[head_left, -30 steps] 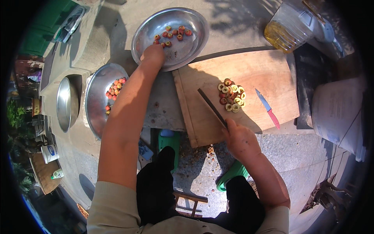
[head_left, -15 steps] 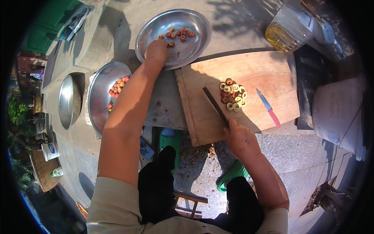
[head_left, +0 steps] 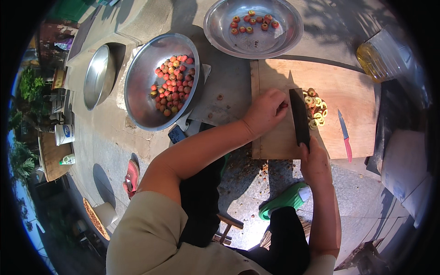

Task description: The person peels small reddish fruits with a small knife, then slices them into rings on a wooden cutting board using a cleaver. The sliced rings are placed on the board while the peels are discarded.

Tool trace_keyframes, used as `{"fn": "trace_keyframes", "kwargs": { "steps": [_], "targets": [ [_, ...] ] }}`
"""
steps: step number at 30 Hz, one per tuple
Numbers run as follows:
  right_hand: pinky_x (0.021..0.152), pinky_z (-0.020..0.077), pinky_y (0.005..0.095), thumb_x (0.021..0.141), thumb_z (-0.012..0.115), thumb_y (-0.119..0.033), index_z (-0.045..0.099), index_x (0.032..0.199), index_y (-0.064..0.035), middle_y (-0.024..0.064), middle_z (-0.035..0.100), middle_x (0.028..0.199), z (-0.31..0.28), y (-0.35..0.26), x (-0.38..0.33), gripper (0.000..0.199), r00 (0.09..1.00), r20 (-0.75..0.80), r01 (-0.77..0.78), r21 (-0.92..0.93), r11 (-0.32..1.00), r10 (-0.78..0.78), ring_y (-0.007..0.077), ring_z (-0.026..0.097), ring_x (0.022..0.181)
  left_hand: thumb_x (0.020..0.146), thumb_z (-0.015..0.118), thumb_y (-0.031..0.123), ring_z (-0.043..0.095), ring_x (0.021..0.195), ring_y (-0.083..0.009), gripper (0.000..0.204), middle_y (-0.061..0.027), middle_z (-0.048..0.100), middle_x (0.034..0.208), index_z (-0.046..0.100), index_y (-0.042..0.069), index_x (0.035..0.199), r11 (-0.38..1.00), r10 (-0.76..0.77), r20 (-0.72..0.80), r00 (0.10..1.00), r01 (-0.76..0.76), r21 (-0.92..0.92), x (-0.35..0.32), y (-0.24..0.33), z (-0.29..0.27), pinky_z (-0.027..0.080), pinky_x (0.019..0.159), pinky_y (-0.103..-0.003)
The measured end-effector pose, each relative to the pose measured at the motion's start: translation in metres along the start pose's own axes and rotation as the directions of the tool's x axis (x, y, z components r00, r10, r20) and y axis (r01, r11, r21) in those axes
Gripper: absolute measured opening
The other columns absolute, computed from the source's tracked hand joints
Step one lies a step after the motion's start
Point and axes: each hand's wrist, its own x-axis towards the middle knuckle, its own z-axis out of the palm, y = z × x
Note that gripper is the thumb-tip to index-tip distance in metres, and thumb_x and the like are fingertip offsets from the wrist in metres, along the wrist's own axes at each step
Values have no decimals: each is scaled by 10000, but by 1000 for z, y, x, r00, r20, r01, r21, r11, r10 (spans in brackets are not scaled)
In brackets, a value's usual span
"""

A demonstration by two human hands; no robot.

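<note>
My right hand [head_left: 315, 162] grips a broad dark-bladed cleaver [head_left: 299, 114], which stands over the wooden cutting board [head_left: 353, 91]. Left of the blade, above the board, my left hand [head_left: 267, 114] is closed with a small red fruit [head_left: 283, 105] showing at its fingertips. Just right of the cleaver lies a pile of fruit rings [head_left: 319, 114], pale yellow-green with red skin. A paring knife [head_left: 344, 135] with a red handle rests farther right on the board. Several hollowed red fruits [head_left: 259, 20] lie in a shallow metal basin [head_left: 220, 27] beyond the board.
Whole red fruits [head_left: 174, 87] fill part of a deeper metal basin [head_left: 137, 87] on the left. Beyond it leans another metal basin [head_left: 97, 78]. A plastic jug of yellow oil [head_left: 376, 57] stands at the far right, near a white sack [head_left: 405, 165]. A phone [head_left: 176, 134] lies below the deeper basin.
My left hand has come out of the far basin to the board, bringing a small red fruit. The cleaver has shifted from slanted to nearly upright in view beside the rings. The view has turned left.
</note>
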Motion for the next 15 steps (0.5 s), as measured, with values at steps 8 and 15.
{"fn": "trace_keyframes", "kwargs": {
  "steps": [8, 15],
  "targets": [
    [674, 501, 589, 1024, 577, -185, 556, 1093, -12, 303, 664, 817, 4, 1, 0, 187, 1000, 9, 19, -85, 996, -19, 509, 659, 807, 852, 726, -54, 682, 807, -175, 216, -99, 612, 994, 623, 21, 1027, 987, -40, -3, 999, 39, -159, -9, 1, 5, 570, 688, -303],
    [676, 512, 570, 1014, 587, -160, 557, 1076, -11, 292, 665, 816, 3, -7, -1, 164, 999, -28, 21, 15, 1000, -20, 500, 660, 793, 872, 704, -60, 687, 775, -185, 191, -106, 617, 986, 631, 21, 1030, 966, -103, -50, 993, 88, -241, -14, -2, 9, 571, 678, -301]
  ]
}}
